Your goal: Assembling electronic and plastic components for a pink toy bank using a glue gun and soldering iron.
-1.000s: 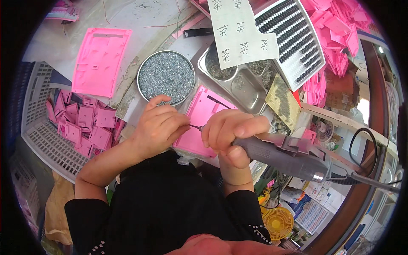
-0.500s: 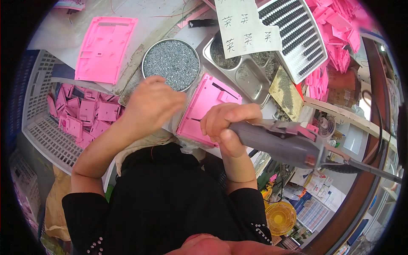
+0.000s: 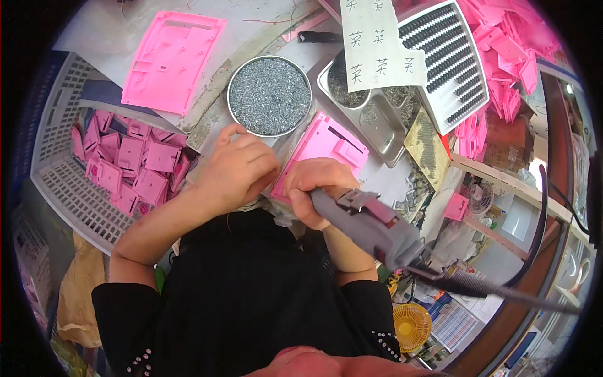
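Note:
My right hand [image 3: 317,188] is wrapped round the grey body of an electric screwdriver [image 3: 370,229], which slants down to the right with a cord trailing from its end. The tool's tip is hidden behind my fingers, over a pink plastic panel [image 3: 320,141]. That panel lies in front of me, its near part covered by my hands. My left hand [image 3: 242,166] is curled at the panel's left edge, just below a round metal bowl of small screws [image 3: 270,94]. Its fingers are bent together; what they hold, if anything, is too small to tell.
Another pink panel [image 3: 173,63] lies at the upper left. A white crate [image 3: 69,195] on the left holds several small pink parts. Beyond the work stand a metal compartment tray [image 3: 383,129], a paper sheet [image 3: 380,47] and a white tray of black parts [image 3: 449,69]. Pink parts [image 3: 509,50] pile at far right.
My right hand has come left and a little down with the screwdriver, which now tilts more steeply. My left hand has moved slightly right toward the panel. The whole view has shifted a little.

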